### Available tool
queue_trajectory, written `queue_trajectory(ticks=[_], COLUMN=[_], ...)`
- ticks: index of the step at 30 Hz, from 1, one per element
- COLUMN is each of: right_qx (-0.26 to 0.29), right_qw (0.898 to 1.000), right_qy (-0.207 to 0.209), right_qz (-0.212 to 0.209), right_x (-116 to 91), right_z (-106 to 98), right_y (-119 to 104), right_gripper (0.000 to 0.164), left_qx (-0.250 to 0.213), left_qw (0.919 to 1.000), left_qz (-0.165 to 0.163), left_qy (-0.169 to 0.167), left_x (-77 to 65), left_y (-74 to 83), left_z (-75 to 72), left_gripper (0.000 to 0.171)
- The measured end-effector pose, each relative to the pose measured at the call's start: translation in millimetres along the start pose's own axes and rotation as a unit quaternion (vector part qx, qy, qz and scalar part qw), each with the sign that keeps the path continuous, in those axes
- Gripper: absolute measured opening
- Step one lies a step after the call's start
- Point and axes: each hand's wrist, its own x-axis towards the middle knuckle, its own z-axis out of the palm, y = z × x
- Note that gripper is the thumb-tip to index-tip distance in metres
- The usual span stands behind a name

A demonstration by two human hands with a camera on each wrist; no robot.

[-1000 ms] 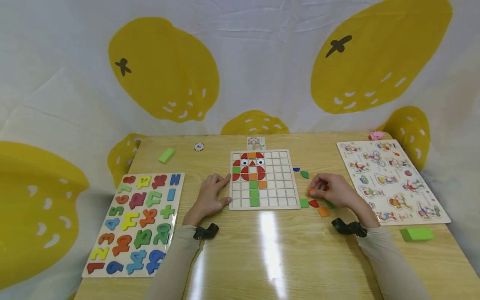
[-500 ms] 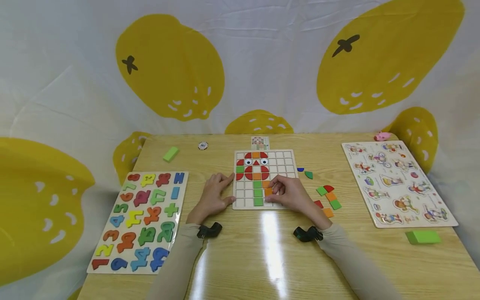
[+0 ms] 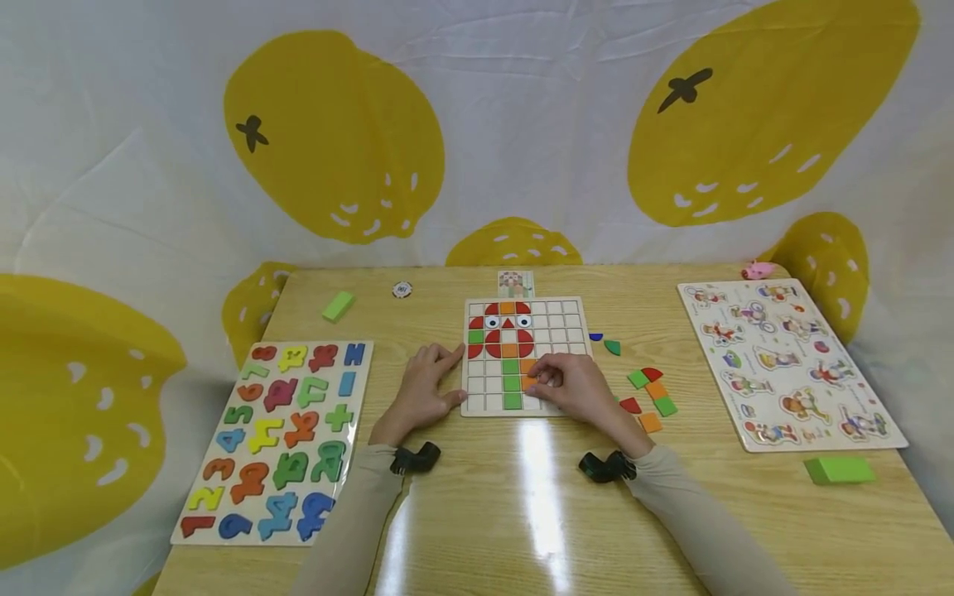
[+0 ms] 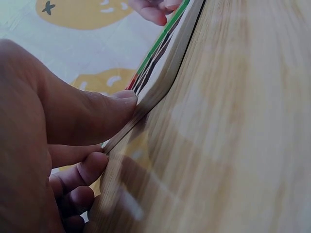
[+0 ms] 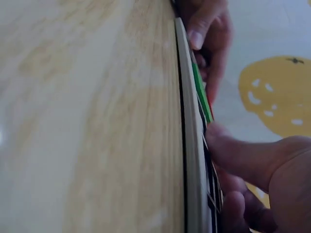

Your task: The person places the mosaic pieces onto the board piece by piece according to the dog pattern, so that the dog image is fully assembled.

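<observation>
One orange tile (image 3: 526,384) lies at the right fingers (image 3: 553,361), apparently pinched.

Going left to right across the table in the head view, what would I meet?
Number board → left hand → wooden grid board → loose coloured tiles → board of pictured figures.

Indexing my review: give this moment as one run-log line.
left hand: touches grid board at left edge | right hand: curled at lower orange tile, beside green tiles | loose tiles: right of board
</observation>
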Motion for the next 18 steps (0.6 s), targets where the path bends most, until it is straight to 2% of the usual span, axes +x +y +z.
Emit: queue_trajectory(ticks=[3,5,7,9,13,18], right_qx=[0.024,0.029,0.011,-0.031,-0.110,-0.137], right_qw=[1.000,0.999,1.000,0.999,0.992,0.982], right_qy=[0.000,0.008,0.018,0.032,0.042,0.044], right_qz=[-0.012,-0.022,-0.021,-0.013,0.049,0.120], right_x=[-5,-12,-23,-37,-67,-90], right_z=[-12,-31,-56,-82,-115,-119], right_y=[4,11,22,35,62,79], right_gripper=[0.024,0.028,0.029,0.029,0.026,0.036], left_qx=[-0.002,-0.002,0.001,-0.001,-0.005,-0.004], left_qw=[1.0000,1.0000,1.0000,1.0000,1.0000,1.0000], left_qz=[-0.005,-0.006,-0.004,0.000,0.002,0.000], left_qy=[-0.003,-0.003,-0.003,-0.003,-0.003,-0.001], left_x=[-0.4,-0.6,-0.9,-0.9,-1.5,-0.8], left_y=[0.3,0.6,0.9,1.0,0.9,1.5], left_z=[1.2,1.9,2.3,1.4,-1.4,-0.4], left_gripper=[0.080,0.080,0.080,0.079,0.080,0.080])
